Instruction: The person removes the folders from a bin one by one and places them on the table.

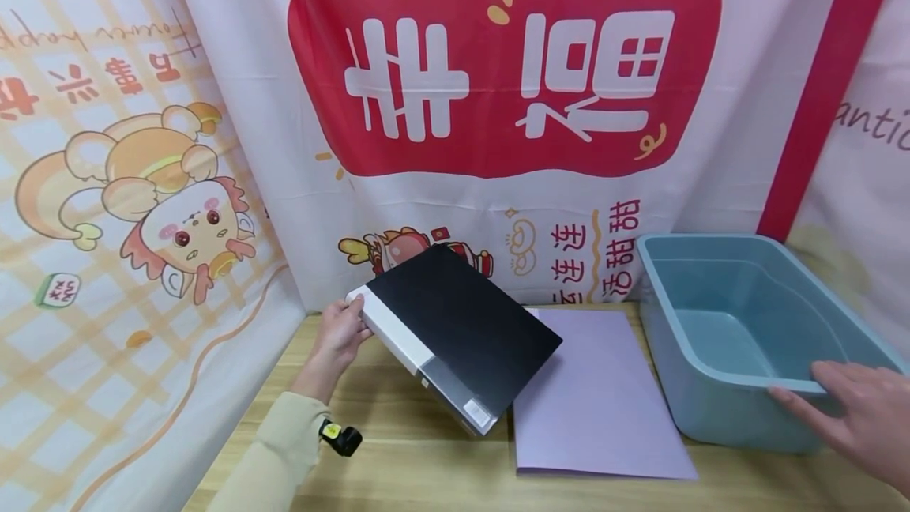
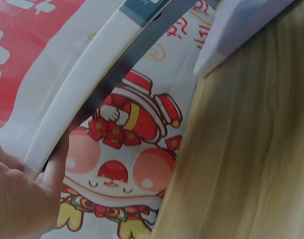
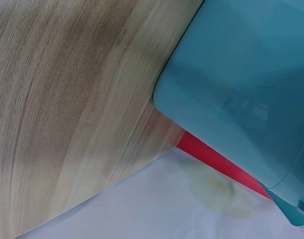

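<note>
My left hand grips a black file folder at the upper end of its white spine. Tilted, the folder hangs above the table, and its right corner overlaps a purple folder lying flat. In the left wrist view, thumb and fingers pinch the white spine from both sides. My right hand holds the near rim of a blue-grey plastic bin, fingers over the edge and thumb outside. In the right wrist view the bin's wall shows, but the hand is almost wholly out of frame.
The wooden table ends against a printed cloth backdrop at the back and left. Inside the bin, the bare floor is visible. The purple folder lies close to the bin's left side.
</note>
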Demonstrator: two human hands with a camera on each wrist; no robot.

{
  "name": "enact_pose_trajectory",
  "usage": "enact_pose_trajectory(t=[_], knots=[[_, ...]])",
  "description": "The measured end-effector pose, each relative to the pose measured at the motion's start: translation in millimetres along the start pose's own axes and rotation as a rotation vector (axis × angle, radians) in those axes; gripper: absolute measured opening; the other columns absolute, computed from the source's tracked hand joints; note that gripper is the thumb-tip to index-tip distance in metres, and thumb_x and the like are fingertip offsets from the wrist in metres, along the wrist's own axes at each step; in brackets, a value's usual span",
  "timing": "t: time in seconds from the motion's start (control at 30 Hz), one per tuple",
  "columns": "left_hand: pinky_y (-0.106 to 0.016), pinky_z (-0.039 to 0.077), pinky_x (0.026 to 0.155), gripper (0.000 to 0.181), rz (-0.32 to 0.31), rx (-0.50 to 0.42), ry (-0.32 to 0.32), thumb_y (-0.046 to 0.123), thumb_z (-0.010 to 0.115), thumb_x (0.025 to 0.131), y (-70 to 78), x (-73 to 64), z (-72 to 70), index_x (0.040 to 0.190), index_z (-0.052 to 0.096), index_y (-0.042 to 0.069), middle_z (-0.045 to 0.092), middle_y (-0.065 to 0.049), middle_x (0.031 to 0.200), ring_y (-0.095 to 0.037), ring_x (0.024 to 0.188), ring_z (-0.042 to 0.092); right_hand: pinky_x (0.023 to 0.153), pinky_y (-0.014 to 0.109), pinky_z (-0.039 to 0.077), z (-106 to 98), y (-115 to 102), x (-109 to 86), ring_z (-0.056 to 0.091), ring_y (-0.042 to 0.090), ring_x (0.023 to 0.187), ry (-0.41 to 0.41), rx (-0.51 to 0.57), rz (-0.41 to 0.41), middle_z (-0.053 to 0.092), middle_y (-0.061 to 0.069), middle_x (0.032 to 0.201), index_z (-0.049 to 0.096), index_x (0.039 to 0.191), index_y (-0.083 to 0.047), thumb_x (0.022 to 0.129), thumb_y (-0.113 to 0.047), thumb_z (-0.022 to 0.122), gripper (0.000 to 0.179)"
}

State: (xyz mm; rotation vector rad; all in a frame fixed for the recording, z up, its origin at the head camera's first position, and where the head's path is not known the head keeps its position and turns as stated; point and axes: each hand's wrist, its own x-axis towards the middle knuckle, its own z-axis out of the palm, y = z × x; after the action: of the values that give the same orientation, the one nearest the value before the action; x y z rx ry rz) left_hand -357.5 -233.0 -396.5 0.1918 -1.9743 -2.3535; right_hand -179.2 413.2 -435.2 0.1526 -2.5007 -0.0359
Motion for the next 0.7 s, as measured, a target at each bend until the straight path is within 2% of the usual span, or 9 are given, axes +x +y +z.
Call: enact_pose_trajectory(t=[0.23,0.37,0.6,0.7], knots=[[-0.03,0.061,0.077,0.025,-0.005,0.075,-0.055,0.019,0.04,0.111,-1.6,7.6,-15.0,0.121,0.04,-0.004,0.061,-0.014,0.106,-0.016,0.084,0.069,0.053,0.028,0.028,0,0,-0.2,0.034,0.015,0.052,0.004,-0.006,-0.004,0.032,-0.004,0.057,0.039,0.066,-0.017,0.089,-0.063,0.067,0.058],[-0.027,0.059,0.072,0.024,-0.013,0.106,-0.074,0.02,0.041,0.111,-4.1,11.5,-21.1,0.12,0.041,-0.003,0.061,-0.009,0.099,-0.015,0.08,0.067,0.052,0.028,0.026,2,0,-0.3,0.032,0.014,0.051,0.034,-0.007,-0.02,0.031,-0.004,0.057,0.039,0.066,-0.017,0.088,-0.064,0.068,0.059],[-0.028,0.059,0.075,0.031,-0.011,0.12,-0.119,0.019,0.04,0.112,-8.4,16.9,-29.2,0.129,0.039,-0.007,0.062,-0.008,0.099,-0.014,0.083,0.066,0.052,0.028,0.023,3,2,-0.4,0.03,0.014,0.052,0.039,-0.008,-0.025,0.03,-0.004,0.058,0.037,0.067,-0.016,0.088,-0.065,0.068,0.061],[-0.028,0.06,0.074,0.029,-0.011,0.127,-0.128,0.019,0.039,0.112,-9.7,20.0,-31.0,0.125,0.04,-0.006,0.062,-0.007,0.097,-0.014,0.082,0.066,0.052,0.028,0.022,4,1,-0.3,0.028,0.013,0.051,0.066,-0.004,-0.038,0.028,-0.005,0.057,0.037,0.067,-0.016,0.087,-0.065,0.068,0.061]])
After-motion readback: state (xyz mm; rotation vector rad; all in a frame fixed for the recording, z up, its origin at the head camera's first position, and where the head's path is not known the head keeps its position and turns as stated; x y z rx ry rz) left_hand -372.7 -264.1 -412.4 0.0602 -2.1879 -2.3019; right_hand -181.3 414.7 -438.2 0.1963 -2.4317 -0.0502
